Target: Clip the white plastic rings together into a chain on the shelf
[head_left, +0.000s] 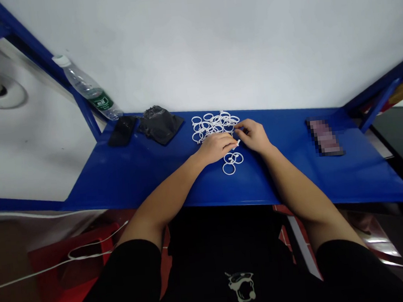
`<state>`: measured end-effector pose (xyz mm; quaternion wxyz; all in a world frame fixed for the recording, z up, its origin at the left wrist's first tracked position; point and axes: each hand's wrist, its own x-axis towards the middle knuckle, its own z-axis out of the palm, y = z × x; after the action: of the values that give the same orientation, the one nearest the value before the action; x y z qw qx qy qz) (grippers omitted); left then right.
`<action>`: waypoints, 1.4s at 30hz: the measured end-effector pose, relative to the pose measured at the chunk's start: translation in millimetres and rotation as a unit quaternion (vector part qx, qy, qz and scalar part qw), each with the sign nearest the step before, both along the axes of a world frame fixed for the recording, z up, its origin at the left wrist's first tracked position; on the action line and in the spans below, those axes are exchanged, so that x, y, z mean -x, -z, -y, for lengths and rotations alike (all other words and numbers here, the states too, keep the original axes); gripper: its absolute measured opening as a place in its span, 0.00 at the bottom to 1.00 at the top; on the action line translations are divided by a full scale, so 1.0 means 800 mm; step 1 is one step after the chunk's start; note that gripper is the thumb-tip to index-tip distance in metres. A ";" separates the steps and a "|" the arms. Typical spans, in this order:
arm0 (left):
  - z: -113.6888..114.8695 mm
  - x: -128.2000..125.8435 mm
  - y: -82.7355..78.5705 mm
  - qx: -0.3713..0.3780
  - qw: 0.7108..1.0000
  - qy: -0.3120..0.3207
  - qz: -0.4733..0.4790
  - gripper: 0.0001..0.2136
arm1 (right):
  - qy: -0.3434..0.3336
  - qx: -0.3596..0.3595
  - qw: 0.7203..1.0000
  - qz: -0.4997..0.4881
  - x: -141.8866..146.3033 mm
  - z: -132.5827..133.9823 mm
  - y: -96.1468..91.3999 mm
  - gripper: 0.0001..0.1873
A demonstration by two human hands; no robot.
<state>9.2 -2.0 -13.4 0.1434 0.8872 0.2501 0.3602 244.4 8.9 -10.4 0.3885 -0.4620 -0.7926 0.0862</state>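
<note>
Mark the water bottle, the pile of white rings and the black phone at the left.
water bottle [90, 89], head view, on its clear body.
pile of white rings [213, 123], head view, mid-pile.
black phone [122, 130], head view, on its screen.

The water bottle [90, 89] bears a green label (lettering apparently too small to read).

White plastic rings [213, 123] lie flat in a loose, overlapping heap toward the back of the blue counter [125, 177]. Three more rings [231, 161] rest apart nearer the front edge, two touching, one just beside them.
</note>
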 end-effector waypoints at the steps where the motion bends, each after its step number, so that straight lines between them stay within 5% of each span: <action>1: 0.002 -0.001 0.000 -0.001 1.000 0.016 -0.010 0.07 | -0.008 0.012 1.000 0.011 -0.001 -0.003 0.004 0.10; 7: 0.009 -0.005 -0.001 0.003 0.998 0.053 -0.040 0.09 | -0.033 0.060 0.995 0.068 0.003 -0.007 0.018 0.16; 15: -0.005 0.007 0.005 0.033 0.997 -0.063 0.002 0.08 | -0.053 0.074 0.991 0.093 0.001 -0.008 0.015 0.09; 26: -0.010 0.009 0.010 0.075 0.978 -0.184 0.067 0.34 | -0.049 0.031 0.996 -0.067 0.025 0.015 -0.008 0.09; 33: -0.015 0.010 0.007 0.076 0.978 -0.184 0.058 0.05 | -0.049 0.106 0.971 -0.206 0.038 0.022 -0.004 0.18; 42: -0.014 0.010 0.006 0.006 0.987 -0.142 0.072 0.05 | -0.036 0.103 0.980 -0.164 0.034 0.018 -0.005 0.23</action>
<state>1.0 9.3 -18.2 0.1139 0.8138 0.3648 0.4379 217.0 -5.5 -6.6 0.4598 -0.4503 -0.7213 0.2559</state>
